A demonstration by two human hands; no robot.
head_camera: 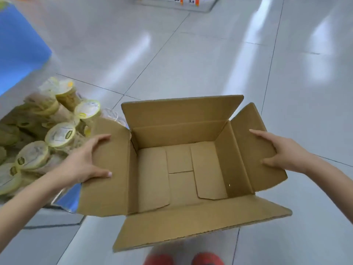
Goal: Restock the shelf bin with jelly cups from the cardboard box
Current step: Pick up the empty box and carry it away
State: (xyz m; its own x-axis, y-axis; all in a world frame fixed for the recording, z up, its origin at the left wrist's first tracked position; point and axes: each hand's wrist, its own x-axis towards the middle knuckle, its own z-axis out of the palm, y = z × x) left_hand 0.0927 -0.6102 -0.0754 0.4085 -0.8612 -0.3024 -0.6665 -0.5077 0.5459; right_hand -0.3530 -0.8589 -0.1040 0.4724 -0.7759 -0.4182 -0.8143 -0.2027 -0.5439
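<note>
An open cardboard box (179,169) hangs above the floor, its four flaps spread out and its inside bare. My left hand (84,159) grips the left flap, thumb on top and fingers over the edge. My right hand (275,150) grips the right flap the same way. Left of the box, several jelly cups (61,133) with yellow-rimmed white lids lie piled in a shelf bin (66,201) whose shiny front edge shows under the left flap.
A glossy white tiled floor (210,54) stretches ahead. A blue panel (17,44) stands at the far left. A shelf base with price tags (181,2) lies at the top. Red shoes (183,259) show below the box.
</note>
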